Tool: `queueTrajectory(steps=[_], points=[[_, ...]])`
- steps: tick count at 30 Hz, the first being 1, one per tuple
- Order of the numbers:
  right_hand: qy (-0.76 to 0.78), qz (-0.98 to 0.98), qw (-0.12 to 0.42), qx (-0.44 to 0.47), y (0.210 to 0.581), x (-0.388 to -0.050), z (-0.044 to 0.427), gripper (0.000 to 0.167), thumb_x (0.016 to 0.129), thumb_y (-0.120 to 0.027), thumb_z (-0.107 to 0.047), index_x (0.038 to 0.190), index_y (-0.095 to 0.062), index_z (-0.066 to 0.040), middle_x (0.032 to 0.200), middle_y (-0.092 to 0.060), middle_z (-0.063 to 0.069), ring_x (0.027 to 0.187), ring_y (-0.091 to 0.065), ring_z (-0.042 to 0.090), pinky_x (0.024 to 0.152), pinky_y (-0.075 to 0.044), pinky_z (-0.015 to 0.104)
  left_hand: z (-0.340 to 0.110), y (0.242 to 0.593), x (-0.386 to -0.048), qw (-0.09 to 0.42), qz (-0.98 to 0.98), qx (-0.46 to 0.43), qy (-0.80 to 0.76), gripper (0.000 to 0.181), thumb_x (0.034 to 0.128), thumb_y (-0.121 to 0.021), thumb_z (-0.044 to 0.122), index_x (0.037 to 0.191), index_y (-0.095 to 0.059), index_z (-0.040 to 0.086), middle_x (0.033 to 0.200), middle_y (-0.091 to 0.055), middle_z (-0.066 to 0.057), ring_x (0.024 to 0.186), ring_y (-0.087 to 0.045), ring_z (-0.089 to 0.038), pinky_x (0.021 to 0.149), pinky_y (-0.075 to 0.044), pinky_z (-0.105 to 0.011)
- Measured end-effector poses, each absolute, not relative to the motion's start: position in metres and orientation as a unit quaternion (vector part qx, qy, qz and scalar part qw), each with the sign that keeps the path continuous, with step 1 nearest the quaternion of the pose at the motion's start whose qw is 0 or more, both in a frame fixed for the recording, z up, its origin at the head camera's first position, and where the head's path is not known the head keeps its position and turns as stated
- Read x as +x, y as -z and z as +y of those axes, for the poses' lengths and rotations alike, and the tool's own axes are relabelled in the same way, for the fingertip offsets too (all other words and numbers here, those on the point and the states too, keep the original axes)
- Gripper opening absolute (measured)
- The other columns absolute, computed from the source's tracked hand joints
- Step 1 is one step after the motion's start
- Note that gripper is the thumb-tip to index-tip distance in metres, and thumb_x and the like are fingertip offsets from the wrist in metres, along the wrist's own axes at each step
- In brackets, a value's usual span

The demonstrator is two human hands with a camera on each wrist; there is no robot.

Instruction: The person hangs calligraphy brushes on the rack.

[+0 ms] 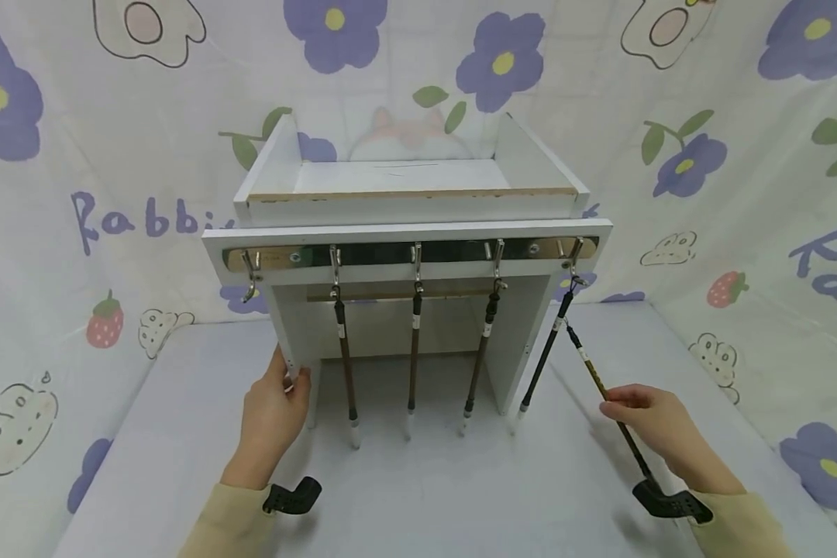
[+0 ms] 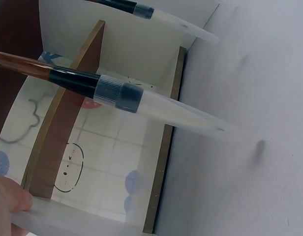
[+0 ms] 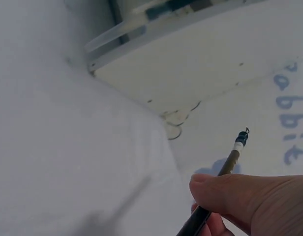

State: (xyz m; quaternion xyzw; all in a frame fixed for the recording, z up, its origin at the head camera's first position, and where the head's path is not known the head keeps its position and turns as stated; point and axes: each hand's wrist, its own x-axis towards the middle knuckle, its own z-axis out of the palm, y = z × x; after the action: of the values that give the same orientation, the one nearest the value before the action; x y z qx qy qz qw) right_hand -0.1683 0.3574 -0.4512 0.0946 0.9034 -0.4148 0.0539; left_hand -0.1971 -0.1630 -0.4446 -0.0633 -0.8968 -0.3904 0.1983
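Note:
My right hand pinches a calligraphy brush between thumb and fingers, right of a white wooden shelf. The brush slants with its loop end up; in the right wrist view that loop hangs on nothing. Its lower end is hidden behind the wrist mount. My left hand grips the front edge of the shelf's left side panel. Several brushes hang by their loops from the metal hook rail, with clear caps over their tips. The rightmost hanging brush tilts, nearest the held one.
At the rail's left end is another hook. An open-topped tray section forms the shelf's top. The shelf stands on a white tabletop, with a flower-patterned cloth behind and at both sides.

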Motion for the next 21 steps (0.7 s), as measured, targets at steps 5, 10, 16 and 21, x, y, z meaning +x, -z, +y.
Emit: queueTrajectory(steps=[5,10,16,21], points=[[0.412,0.908,0.006,0.071,0.434,-0.163,0.35,0.056,0.087,-0.068,-0.05,0.121,-0.063,-0.005,0.107,-0.068,0.007,0.095,-0.059,0.018,0.078,-0.047,0.035,-0.162,0.443,-0.197,0.193,-0.897,-0.06,0.394,0.046,0.0986,-0.054,0.017,0.141,-0.039,0.008,0.125,-0.057,-0.029,0.099,-0.064,-0.043,0.076,-0.056,-0.051],[0.411,0.909,-0.02,0.058,0.426,-0.157,0.343,0.053,0.088,-0.066,-0.05,0.118,-0.065,-0.006,0.106,-0.069,0.006,0.091,-0.06,0.012,0.074,-0.049,0.028,-0.163,0.443,-0.196,0.187,-0.897,-0.061,0.395,0.045,0.0992,-0.052,0.017,0.141,-0.039,0.007,0.126,-0.057,-0.029,0.1,-0.064,-0.043,0.077,-0.055,-0.051],[0.424,0.901,-0.063,0.069,0.422,-0.152,0.335,0.052,0.09,-0.063,-0.05,0.116,-0.064,-0.005,0.105,-0.066,0.009,0.089,-0.06,0.015,0.07,-0.05,0.022,-0.163,0.444,-0.196,0.187,-0.898,-0.062,0.395,0.044,0.0994,-0.052,0.017,0.141,-0.04,0.007,0.125,-0.057,-0.029,0.1,-0.064,-0.043,0.077,-0.056,-0.051],[0.456,0.88,-0.097,0.092,0.416,-0.148,0.33,0.051,0.09,-0.063,-0.049,0.118,-0.061,-0.006,0.104,-0.066,0.004,0.09,-0.061,0.011,0.072,-0.048,0.021,-0.163,0.445,-0.196,0.187,-0.898,-0.062,0.394,0.043,0.0992,-0.052,0.017,0.139,-0.041,0.007,0.125,-0.057,-0.029,0.1,-0.064,-0.043,0.077,-0.056,-0.05]])
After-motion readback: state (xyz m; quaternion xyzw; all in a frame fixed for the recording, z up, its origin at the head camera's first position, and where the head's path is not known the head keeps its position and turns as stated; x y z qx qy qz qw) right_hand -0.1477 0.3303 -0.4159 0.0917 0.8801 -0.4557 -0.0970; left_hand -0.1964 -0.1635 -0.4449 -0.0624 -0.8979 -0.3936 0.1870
